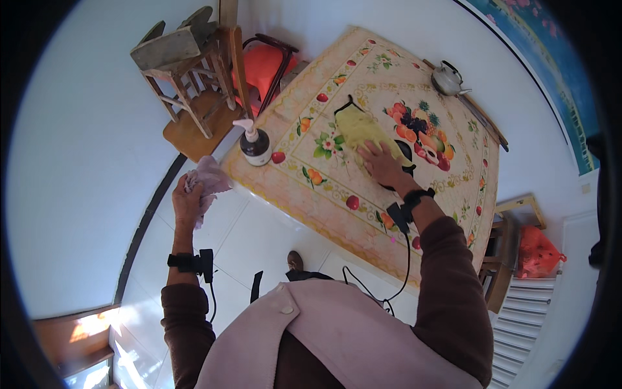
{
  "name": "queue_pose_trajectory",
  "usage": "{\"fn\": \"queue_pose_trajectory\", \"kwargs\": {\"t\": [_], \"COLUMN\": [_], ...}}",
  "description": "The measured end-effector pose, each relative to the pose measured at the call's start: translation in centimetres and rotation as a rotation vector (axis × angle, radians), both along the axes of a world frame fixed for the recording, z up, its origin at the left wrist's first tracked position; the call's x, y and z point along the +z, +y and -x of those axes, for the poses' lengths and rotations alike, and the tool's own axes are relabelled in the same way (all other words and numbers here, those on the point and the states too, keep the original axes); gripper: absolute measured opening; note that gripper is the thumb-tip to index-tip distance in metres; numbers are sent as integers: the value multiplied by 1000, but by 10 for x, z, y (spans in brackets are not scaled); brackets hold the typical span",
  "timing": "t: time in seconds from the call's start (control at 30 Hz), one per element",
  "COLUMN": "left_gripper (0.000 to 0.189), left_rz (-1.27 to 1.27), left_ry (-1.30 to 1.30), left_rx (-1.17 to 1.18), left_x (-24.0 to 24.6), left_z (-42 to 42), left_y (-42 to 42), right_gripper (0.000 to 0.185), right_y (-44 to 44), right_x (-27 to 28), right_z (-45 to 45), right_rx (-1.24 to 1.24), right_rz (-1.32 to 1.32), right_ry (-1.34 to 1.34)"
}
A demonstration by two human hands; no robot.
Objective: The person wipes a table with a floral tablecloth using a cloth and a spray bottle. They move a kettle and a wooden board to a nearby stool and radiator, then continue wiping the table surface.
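Observation:
My left hand (186,202) grips a crumpled pale-purple cloth (214,176) beside the table's left corner. The cloth hangs loosely from the fingers. On the table, my right hand (381,163) rests with fingers spread on a yellow-green fabric piece (357,126) with black trim and a black loop at its far end. Something black shows from under that fabric near the hand; what it is cannot be told. A dark pump bottle (255,147) with a pale pump head stands upright near the left corner, between my two hands.
A fruit-patterned tablecloth (330,194) covers the table. At its far edge by the wall are a metal kettle (446,80) and a long thin stick (486,124). Wooden stools (187,73) are stacked at left, near a red plastic stool (265,68). A red plastic bag (534,253) sits at right.

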State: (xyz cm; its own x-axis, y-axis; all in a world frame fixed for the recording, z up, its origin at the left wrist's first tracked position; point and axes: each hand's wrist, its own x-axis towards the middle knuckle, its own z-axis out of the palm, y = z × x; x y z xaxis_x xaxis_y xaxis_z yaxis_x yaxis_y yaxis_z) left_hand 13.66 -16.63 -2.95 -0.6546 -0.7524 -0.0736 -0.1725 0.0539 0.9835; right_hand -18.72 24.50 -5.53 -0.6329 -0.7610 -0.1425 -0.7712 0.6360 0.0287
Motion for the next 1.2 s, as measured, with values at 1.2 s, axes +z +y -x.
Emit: {"fn": "queue_pose_trajectory", "kwargs": {"t": [1.2], "left_gripper": [65], "left_rz": [608], "left_ry": [-259], "left_rx": [-1282], "left_x": [21], "left_z": [182], "left_y": [170], "right_gripper": [48], "right_y": [95], "right_x": [14], "right_z": [-245], "right_rx": [-964], "right_rz": [-55], "right_ry": [217]}}
